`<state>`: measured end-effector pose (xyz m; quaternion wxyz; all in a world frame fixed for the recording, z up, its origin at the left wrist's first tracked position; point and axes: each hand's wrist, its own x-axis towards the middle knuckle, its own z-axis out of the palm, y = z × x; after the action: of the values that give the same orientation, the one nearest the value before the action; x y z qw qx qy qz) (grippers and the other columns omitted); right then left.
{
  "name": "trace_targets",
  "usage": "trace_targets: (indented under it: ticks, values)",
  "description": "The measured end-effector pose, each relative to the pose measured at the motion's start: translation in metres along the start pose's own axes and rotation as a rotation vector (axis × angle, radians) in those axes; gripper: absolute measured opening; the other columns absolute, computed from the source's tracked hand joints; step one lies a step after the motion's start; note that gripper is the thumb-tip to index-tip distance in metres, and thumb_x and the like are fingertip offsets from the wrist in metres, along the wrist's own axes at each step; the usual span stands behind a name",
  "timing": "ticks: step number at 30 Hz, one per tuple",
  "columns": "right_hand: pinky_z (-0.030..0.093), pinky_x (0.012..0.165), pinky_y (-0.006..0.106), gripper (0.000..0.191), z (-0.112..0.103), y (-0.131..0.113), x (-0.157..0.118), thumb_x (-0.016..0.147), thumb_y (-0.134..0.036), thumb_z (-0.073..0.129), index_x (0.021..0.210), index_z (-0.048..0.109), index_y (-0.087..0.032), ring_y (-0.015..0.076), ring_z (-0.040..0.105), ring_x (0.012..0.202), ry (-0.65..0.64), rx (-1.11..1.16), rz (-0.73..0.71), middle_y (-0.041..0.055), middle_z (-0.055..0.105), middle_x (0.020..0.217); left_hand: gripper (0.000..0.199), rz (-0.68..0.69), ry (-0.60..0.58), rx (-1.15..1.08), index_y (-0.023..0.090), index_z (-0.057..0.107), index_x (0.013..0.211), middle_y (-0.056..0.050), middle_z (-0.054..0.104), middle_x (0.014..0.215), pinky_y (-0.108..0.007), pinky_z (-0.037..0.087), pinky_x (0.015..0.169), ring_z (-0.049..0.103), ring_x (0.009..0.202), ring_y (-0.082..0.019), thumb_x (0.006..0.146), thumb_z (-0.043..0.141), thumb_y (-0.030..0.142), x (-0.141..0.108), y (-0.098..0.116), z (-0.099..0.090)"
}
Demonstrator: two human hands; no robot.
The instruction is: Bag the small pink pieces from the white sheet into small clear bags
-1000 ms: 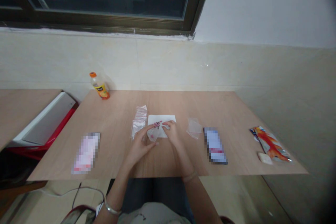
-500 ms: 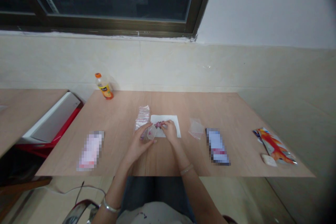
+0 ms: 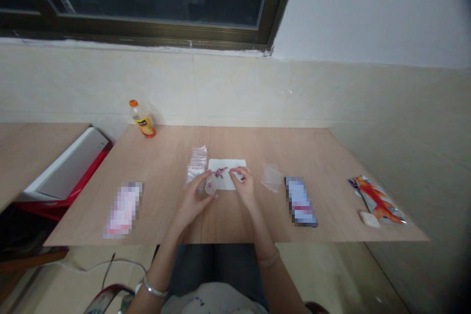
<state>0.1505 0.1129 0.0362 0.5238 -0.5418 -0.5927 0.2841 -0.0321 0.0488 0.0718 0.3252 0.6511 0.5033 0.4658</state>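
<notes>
My left hand (image 3: pixel 194 198) is wrapped round a small clear plastic cup (image 3: pixel 211 186), tilted so its round mouth faces me. A few tiny pinkish pieces show inside the cup. Just beyond it, a little pile of small dark pink and purple pieces (image 3: pixel 220 172) lies on a white sheet of paper (image 3: pixel 228 185). To the right of the pile, my right hand (image 3: pixel 243 185) hovers over the paper, thumb and forefinger pinched together. Whatever sits between those fingertips is too small to make out.
A stack of clear plastic packets (image 3: pixel 197 161) lies left of the paper, with thin clear bags (image 3: pixel 272 178) to its right. Phones (image 3: pixel 300 202) lie on both sides. An orange-capped bottle (image 3: pixel 143 120) stands at the back left; a bright foil packet (image 3: pixel 379 200) is far right.
My right hand has drawn back from the pile toward the right, with its fingers pinched. The pile looks more spread out. My left hand keeps the cup in nearly the same place.
</notes>
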Motion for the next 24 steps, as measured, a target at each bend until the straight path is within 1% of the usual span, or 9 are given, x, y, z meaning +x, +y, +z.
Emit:
trace_targets:
  ticks: [2, 7, 12, 16, 24]
  values:
    - [0.042, 0.063, 0.028, 0.013, -0.008, -0.019, -0.002, 0.077, -0.031, 0.061, 0.079, 0.068, -0.020, 0.0197, 0.059, 0.086, 0.009, 0.037, -0.030, 0.0056, 0.064, 0.089, 0.056, 0.002, -0.009, 0.004, 0.026, 0.050, 0.126, -0.008, 0.054, 0.132, -0.044, 0.034, 0.108, 0.048, 0.124, -0.024, 0.074, 0.070, 0.028, 0.000, -0.001, 0.001]
    - [0.045, 0.072, 0.031, 0.009, -0.027, -0.063, -0.007, 0.080, -0.030, 0.062, 0.082, 0.068, -0.023, 0.0186, 0.059, 0.089, -0.028, 0.135, -0.127, 0.0041, 0.064, 0.089, 0.056, 0.021, -0.006, -0.016, 0.026, 0.050, 0.126, -0.008, 0.054, 0.132, -0.045, 0.034, 0.108, 0.048, 0.125, -0.025, 0.073, 0.070, 0.028, -0.001, -0.002, 0.004]
    - [0.046, 0.082, 0.034, 0.008, -0.041, -0.094, -0.009, 0.081, -0.030, 0.064, 0.082, 0.069, -0.024, 0.0182, 0.058, 0.092, -0.051, 0.160, -0.174, 0.0039, 0.062, 0.092, 0.056, 0.021, 0.000, -0.025, 0.026, 0.050, 0.126, -0.008, 0.055, 0.131, -0.047, 0.033, 0.108, 0.048, 0.124, -0.025, 0.073, 0.069, 0.023, -0.001, 0.006, 0.008]
    - [0.046, 0.086, 0.035, 0.006, -0.044, -0.104, -0.011, 0.079, -0.028, 0.066, 0.082, 0.070, -0.025, 0.0187, 0.058, 0.094, -0.075, 0.170, -0.209, 0.0039, 0.061, 0.094, 0.056, 0.001, 0.003, -0.062, 0.025, 0.051, 0.125, -0.008, 0.055, 0.130, -0.044, 0.033, 0.108, 0.049, 0.123, -0.024, 0.073, 0.069, 0.023, -0.001, 0.012, 0.009]
    - [0.047, 0.086, 0.036, 0.007, -0.042, -0.106, -0.014, 0.078, -0.023, 0.067, 0.084, 0.070, -0.026, 0.0185, 0.058, 0.094, -0.108, 0.166, -0.240, 0.0035, 0.059, 0.095, 0.058, 0.023, -0.006, -0.030, 0.028, 0.049, 0.127, -0.006, 0.054, 0.132, -0.044, 0.033, 0.108, 0.048, 0.124, -0.023, 0.074, 0.068, 0.019, -0.001, 0.014, 0.009]
